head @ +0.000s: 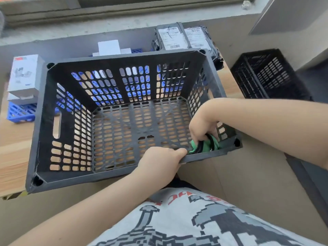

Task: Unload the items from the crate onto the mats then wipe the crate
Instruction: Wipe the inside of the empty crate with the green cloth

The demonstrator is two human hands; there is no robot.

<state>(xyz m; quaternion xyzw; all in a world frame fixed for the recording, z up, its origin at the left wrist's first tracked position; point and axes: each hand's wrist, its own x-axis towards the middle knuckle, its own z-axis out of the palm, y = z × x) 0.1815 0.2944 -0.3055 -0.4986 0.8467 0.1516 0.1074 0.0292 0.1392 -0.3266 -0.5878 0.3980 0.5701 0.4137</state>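
Note:
A dark grey slotted crate (124,57) stands on the wooden table, with nothing inside but my right hand and a cloth. My left hand (159,162) grips the crate's near rim. My right hand (202,125) reaches into the near right corner and clutches a green and black cloth (206,145) against the crate's inner wall. White boxes (24,75) lie on a blue mat (19,112) to the left. More white boxes (109,47) sit behind the crate. Grey wrapped parcels (184,38) with labels lie at the back right.
A second black slotted crate (266,75) sits on the floor to the right of the table. A concrete window ledge (106,20) runs along the back. The table's near edge (14,190) lies at the left below the crate.

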